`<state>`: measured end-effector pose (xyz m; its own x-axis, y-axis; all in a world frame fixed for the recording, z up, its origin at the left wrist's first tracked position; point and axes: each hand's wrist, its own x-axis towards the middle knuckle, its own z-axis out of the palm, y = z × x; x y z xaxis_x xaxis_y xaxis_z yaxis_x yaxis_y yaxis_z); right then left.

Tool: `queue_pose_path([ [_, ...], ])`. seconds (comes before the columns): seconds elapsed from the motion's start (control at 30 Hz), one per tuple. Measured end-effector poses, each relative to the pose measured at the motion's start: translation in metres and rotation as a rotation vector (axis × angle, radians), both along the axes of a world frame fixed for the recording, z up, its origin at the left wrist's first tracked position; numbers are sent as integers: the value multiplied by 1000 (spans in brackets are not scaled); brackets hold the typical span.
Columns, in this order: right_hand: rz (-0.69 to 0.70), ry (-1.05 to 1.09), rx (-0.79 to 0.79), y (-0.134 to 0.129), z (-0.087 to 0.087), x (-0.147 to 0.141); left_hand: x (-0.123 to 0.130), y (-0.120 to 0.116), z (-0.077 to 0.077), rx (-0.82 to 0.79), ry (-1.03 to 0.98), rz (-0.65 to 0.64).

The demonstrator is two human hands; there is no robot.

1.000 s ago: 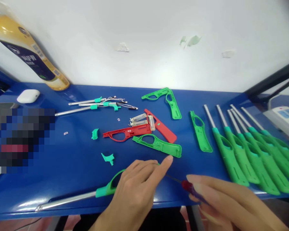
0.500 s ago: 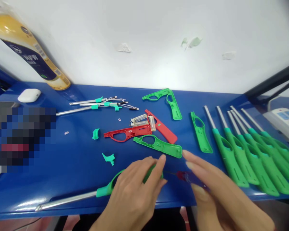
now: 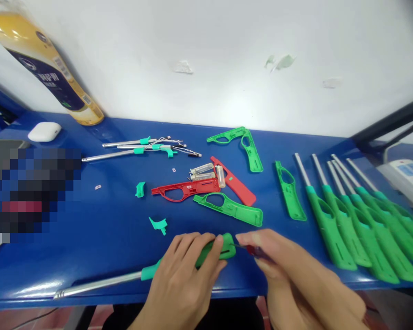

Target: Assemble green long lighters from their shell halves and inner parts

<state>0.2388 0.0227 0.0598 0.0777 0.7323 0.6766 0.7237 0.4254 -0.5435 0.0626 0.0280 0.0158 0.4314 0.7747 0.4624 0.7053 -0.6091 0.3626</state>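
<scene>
A long-necked green lighter [image 3: 229, 247] lies near the table's front edge, its metal tube pointing left. My left hand [image 3: 187, 270] is closed over its handle, hiding most of the grip. In my right hand [image 3: 289, 270] is a small screwdriver [image 3: 250, 250] with a dark reddish handle, mostly hidden by the fingers. Its thin shaft points left, and the tip meets the butt end of the lighter's handle. Just beyond my hands lies an open green handle shell [image 3: 232, 209]. Behind it are a red half shell [image 3: 186, 189], another red shell [image 3: 236, 181] and clear fuel tanks [image 3: 202, 172].
Several assembled green lighters [image 3: 332, 229] lie in a row at right, beside a single green shell [image 3: 290, 192]. Metal tubes with wires [image 3: 124, 153] lie at back left. Turquoise triggers [image 3: 159, 224] are scattered left of centre. A yellow bottle [image 3: 51, 68] stands against the wall.
My right hand has moved left and brought the screwdriver tip to the end of the lighter's handle. My left hand stays on the lighter. The view has shifted slightly.
</scene>
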Motion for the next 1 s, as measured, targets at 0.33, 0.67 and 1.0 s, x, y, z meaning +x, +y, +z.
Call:
queue_pose_path([
  [0.33,116,65,157,19,-12,-9,1,-1,-1,47,-11,11],
  [0.67,70,176,125,20,-3,-16,0,-1,-1,40,5,-4],
  [1.0,267,188,104,19,-7,-11,-1,-1,-1,69,-4,11],
])
